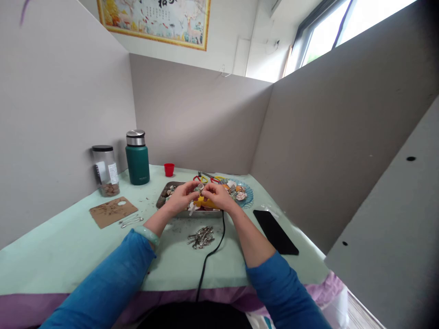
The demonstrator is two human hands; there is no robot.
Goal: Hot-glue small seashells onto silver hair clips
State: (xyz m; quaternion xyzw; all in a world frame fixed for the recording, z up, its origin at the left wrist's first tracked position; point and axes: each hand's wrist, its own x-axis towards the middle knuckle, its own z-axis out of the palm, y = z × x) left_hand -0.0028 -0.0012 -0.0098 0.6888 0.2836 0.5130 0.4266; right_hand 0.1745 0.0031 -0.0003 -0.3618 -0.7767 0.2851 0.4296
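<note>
My left hand [186,195] and my right hand [216,193] meet above a metal tray [159,199], fingertips close together. Between them is a small pale piece [200,188], too small to name; the fingers of both hands pinch at it. Under the hands, a yellow hot glue gun [203,202] lies across the tray, partly hidden by my fingers. Its black cord [206,262] runs down toward the table's near edge. Small shell-like pieces [168,192] fill the tray's left side. Nearer to me lies a pile of metal clips [201,237].
A blue plate [251,196] of shells and pliers [207,176] lie behind the hands. Leftward stand a green flask [137,164], a jar [106,171] and a red cup [169,170]. Brown card [113,213], safety pins [130,221] and a black slab [276,232] flank the tray. Partitions enclose the table.
</note>
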